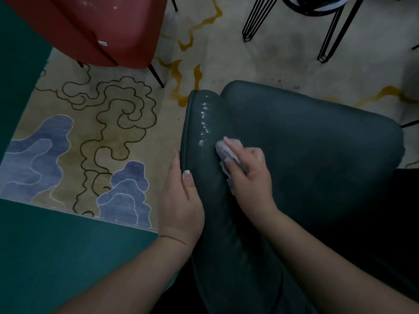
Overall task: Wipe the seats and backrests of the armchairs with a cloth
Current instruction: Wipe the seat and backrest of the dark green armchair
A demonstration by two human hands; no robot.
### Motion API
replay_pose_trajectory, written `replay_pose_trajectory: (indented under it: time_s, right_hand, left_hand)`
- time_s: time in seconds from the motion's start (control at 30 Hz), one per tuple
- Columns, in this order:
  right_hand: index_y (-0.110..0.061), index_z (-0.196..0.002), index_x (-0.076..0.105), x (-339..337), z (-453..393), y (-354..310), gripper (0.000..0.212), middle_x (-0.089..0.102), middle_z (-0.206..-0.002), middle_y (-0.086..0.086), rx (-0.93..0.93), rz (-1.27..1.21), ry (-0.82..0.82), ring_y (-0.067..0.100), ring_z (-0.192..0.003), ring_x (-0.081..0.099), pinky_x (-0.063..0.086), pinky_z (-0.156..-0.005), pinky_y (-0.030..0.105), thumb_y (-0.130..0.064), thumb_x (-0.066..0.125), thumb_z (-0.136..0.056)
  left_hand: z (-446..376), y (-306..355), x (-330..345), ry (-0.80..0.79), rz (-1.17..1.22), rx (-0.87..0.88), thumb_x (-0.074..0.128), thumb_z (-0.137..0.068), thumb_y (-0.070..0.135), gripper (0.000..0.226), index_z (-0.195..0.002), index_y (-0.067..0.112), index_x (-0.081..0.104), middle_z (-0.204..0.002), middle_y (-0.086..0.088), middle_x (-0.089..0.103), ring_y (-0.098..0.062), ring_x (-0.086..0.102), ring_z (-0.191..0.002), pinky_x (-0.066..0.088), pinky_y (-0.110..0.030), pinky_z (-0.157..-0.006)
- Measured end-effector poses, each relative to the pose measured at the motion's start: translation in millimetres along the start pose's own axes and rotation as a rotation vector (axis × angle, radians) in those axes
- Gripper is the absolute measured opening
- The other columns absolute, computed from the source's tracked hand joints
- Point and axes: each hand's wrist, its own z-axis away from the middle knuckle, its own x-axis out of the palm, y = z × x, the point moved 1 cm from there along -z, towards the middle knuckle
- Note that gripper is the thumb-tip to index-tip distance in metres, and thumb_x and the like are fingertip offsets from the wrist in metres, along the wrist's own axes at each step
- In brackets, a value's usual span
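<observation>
1. We stand over a patterned carpet (95, 123) with cloud-like outlines and blue patches; a plain teal floor band (74, 257) runs along its near edge.
2. We count two armchairs: a dark green armchair (306, 143) under our hands and a red armchair (102, 26) well beyond the grip, up and to the left. Black wire legs (256, 21) of other furniture stand far above the grip, to the right.
3. We count two hands. Our left hand (181, 200) clasps the padded edge just left of the wiping spot, thumb on top, fingers curled round the outer side, steadying the chair.
4. Our right hand (249, 171) presses one pale cloth (223, 150) flat on the leather, fingers fairly straight over it; whether the thumb pinches it we cannot tell.
5. Wet streaks (205, 118) glisten just ahead of the cloth.
6. We judge the step to be wiping this padded edge; next, the cloth should slide forward over the streaks, then across the broad seat to the right of the grip.
</observation>
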Motion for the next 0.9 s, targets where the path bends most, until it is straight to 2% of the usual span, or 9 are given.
replay_pose_trajectory:
  time_s: [0.1,0.17,0.27,0.4,0.47,0.57,0.73,0.83,0.9]
  right_hand:
    - [-0.037,-0.123,0.062,-11.1,-12.1,1.5,0.037,0.053,-0.11,0.002,0.055,-0.023,-0.085,-0.005,-0.096,0.054,0.04,-0.092,0.007,-0.014,0.057,-0.094]
    - [-0.033,-0.128,0.06,-10.8,-45.6,-5.7,0.036,0.054,-0.122,0.003,0.09,-0.068,-0.042,-0.003,-0.104,0.055,0.041,-0.098,0.012,-0.016,0.054,-0.096]
    - [-0.027,-0.138,0.051,5.1,-106.1,-20.6,0.041,0.047,-0.124,-0.002,0.043,-0.033,0.048,-0.006,-0.1,0.049,0.033,-0.086,-0.002,-0.02,0.053,-0.097]
    - [-0.02,-0.141,0.047,30.2,-148.6,-27.4,0.044,0.045,-0.128,0.002,0.016,0.084,-0.042,-0.002,-0.099,0.043,0.026,-0.079,-0.005,-0.026,0.053,-0.098]
    - [-0.022,-0.137,0.052,30.3,-141.2,-27.0,0.04,0.044,-0.113,-0.002,-0.068,0.121,-0.083,-0.005,-0.088,0.047,0.028,-0.075,-0.007,-0.023,0.054,-0.097]
    - [-0.023,-0.135,0.054,18.8,-111.3,-24.6,0.041,0.04,-0.104,-0.007,-0.239,0.154,-0.171,-0.012,-0.09,0.045,0.03,-0.086,-0.003,-0.014,0.057,-0.094]
    - [-0.017,-0.13,0.058,1.5,-47.5,-16.1,0.045,0.044,-0.103,0.003,-0.502,0.277,-0.296,0.011,-0.095,0.045,0.039,-0.088,0.017,-0.003,0.062,-0.088]
    - [-0.026,-0.128,0.06,-5.4,-35.4,-13.1,0.042,0.046,-0.103,-0.001,-0.358,0.176,-0.328,-0.001,-0.095,0.046,0.038,-0.089,0.009,-0.005,0.058,-0.091]
    - [-0.035,-0.128,0.057,-5.0,-54.0,-18.2,0.04,0.046,-0.106,-0.003,-0.199,0.081,-0.257,-0.01,-0.093,0.047,0.036,-0.086,0.002,-0.013,0.053,-0.096]
  left_hand:
    - [1.2,0.5,0.7,0.005,-0.026,0.0,0.03,-0.102,0.027,0.048,-0.15,0.021,0.03,-0.148,0.002,0.043,-0.016,0.043,-0.132,0.037,-0.037,-0.108]
    - [2.2,0.7,1.2,0.003,-0.034,-0.008,0.03,-0.102,0.027,0.048,-0.15,0.022,0.029,-0.148,0.002,0.043,-0.016,0.043,-0.132,0.036,-0.034,-0.109]
    - [1.5,1.4,0.9,0.012,-0.046,-0.005,0.031,-0.103,0.026,0.047,-0.15,0.023,0.028,-0.147,0.003,0.044,-0.014,0.043,-0.131,0.035,-0.03,-0.109]
    - [1.5,1.0,1.2,0.007,-0.057,-0.013,0.03,-0.1,0.03,0.05,-0.15,0.024,0.028,-0.145,0.004,0.046,-0.013,0.046,-0.128,0.037,-0.031,-0.107]
    - [1.4,1.4,1.4,0.009,-0.06,-0.017,0.029,-0.1,0.031,0.05,-0.15,0.025,0.027,-0.147,0.006,0.044,-0.011,0.043,-0.13,0.034,-0.025,-0.107]
    - [1.6,3.2,0.8,0.016,-0.07,-0.019,0.031,-0.101,0.029,0.049,-0.149,0.023,0.028,-0.148,0.005,0.042,-0.01,0.041,-0.131,0.027,-0.014,-0.103]
    - [1.9,4.6,0.4,0.009,-0.085,-0.011,0.03,-0.102,0.028,0.048,-0.149,0.02,0.029,-0.148,0.001,0.043,-0.016,0.042,-0.131,0.029,-0.018,-0.103]
    - [0.8,4.2,0.8,0.006,-0.094,-0.02,0.032,-0.102,0.027,0.048,-0.149,0.021,0.029,-0.149,0.002,0.042,-0.016,0.042,-0.132,0.027,-0.017,-0.102]
    - [1.1,4.4,1.0,0.005,-0.084,-0.03,0.032,-0.101,0.027,0.049,-0.15,0.021,0.028,-0.148,0.003,0.042,-0.015,0.043,-0.131,0.03,-0.019,-0.103]
